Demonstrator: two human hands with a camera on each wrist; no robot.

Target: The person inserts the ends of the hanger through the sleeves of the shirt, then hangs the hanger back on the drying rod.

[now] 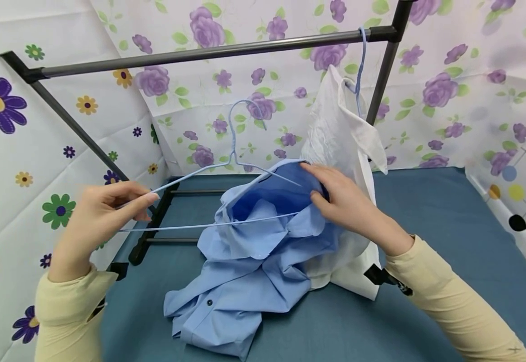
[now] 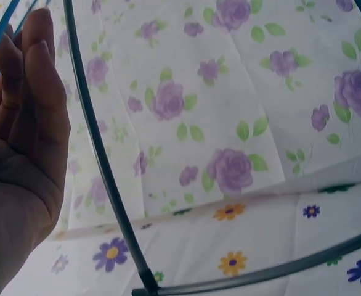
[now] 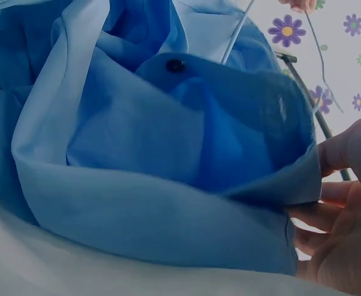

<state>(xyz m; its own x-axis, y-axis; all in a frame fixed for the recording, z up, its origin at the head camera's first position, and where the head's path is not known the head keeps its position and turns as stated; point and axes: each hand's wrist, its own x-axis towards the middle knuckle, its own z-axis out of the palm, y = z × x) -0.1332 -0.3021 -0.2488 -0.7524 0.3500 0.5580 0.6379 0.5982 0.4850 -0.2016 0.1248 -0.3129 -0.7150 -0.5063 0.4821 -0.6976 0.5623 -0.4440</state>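
Note:
My left hand [image 1: 95, 216] pinches one end of a light blue wire hanger [image 1: 233, 146], whose hook points up. The hanger's other end reaches into the opening of a blue shirt [image 1: 235, 286]. With my right hand [image 1: 350, 201] I grip the shirt at its collar, thumb and fingers at the fabric edge. In the right wrist view the collar band [image 3: 156, 209] curves around the opening, with a dark button [image 3: 175, 65] on it. The lower shirt lies bunched on the table. In the left wrist view, my curled fingers [image 2: 45, 92] hold the wire.
A dark metal rack [image 1: 199, 53] spans the back, its bar above the hands. At its right end a white garment [image 1: 335, 125] hangs on another blue hanger [image 1: 361, 65], right behind the shirt. A blue-green cloth [image 1: 425, 241] covers the table, with flowered sheets [image 1: 461, 120] behind.

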